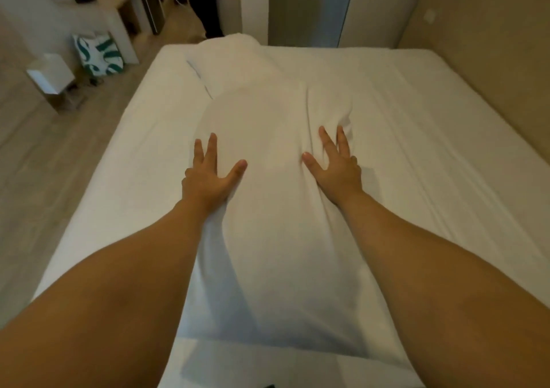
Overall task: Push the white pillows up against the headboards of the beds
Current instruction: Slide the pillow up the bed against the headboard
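Observation:
A long white pillow [273,239] lies lengthwise down the middle of the white bed [431,137]. My left hand [208,176] presses flat on its left flank with the fingers spread. My right hand [336,164] rests flat on its right side, fingers apart, and the cloth creases beside it. A second white pillow [235,60] lies farther away, near the bed's far edge, touching the end of the first one. No headboard is in view.
A beige wall [491,45] runs along the bed's right side. Left of the bed is wooden floor [35,155] with a white lamp [50,73] and a white-and-green bag [99,54]. A person's dark legs [205,3] stand beyond the far edge.

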